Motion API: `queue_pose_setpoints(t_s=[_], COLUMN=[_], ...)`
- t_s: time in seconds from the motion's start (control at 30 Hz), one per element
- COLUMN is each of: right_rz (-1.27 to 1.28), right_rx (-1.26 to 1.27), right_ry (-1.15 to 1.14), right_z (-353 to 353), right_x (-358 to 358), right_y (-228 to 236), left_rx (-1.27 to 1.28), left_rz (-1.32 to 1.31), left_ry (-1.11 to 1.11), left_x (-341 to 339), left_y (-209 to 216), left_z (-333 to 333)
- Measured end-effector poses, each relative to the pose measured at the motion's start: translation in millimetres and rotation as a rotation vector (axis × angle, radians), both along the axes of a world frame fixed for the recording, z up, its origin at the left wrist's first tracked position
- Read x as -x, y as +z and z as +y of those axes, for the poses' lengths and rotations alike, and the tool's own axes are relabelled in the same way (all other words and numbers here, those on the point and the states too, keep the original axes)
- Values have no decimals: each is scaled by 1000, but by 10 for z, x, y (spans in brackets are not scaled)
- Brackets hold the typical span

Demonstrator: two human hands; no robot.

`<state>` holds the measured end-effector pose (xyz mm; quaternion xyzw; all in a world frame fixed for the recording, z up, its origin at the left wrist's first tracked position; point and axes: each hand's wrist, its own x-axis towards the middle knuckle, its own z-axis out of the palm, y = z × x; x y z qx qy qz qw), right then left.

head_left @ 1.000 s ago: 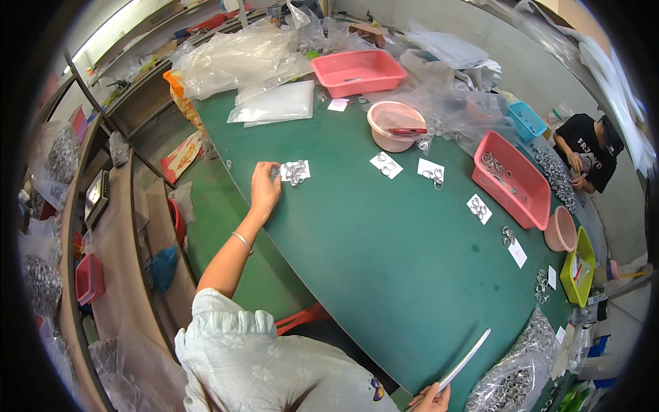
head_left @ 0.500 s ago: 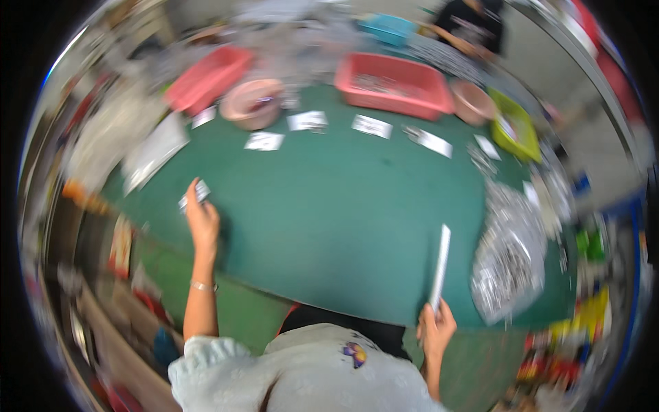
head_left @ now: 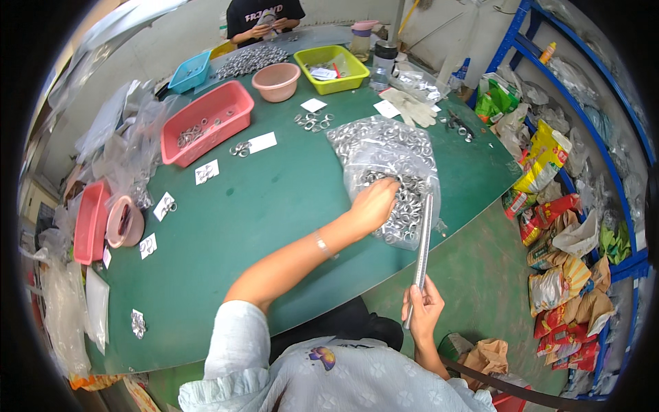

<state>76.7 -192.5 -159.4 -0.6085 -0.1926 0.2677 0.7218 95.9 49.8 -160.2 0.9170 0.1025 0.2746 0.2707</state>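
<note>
The left hand (head_left: 374, 204) rests on a clear plastic bag of silvery metal rings (head_left: 392, 180) on the green table (head_left: 274, 206); the right hand (head_left: 423, 309) grips 1 long grey metal rod (head_left: 421, 248).

Left arm stretched far forward and across, bare from a white sleeve, elbow nearly straight, a thin bangle on the wrist. The left hand (head_left: 374, 202) is palm-down, fingers curled under, knuckles up, pressed onto what lies beneath it. Right arm tucked close to the body, forearm short in view, wrist bent up. The right hand (head_left: 423, 309) is pinched closed, thumb against 2 or 3 fingertips, gripping something thin held upright.
</note>
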Motion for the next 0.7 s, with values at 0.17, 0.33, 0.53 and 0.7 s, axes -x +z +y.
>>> queue_pose_setpoints(t_s=[0.17,0.33,0.53,0.7], right_rz=[57,81,91,112], right_rx=[12,-39,-41,-32], right_ry=[-45,-22,-5,5], right_z=[-88,-70,-15,-36], right_x=[-129,-193,-230,-212], right_y=[-29,-104,-100,-40], left_rx=[-205,37,383,1045], left_rz=[465,92,-14,-4], left_ry=[140,144,97,1], left_x=[-430,-339,-369,-31], left_y=[-78,-297,-158,179], left_z=[-89,57,80,-25])
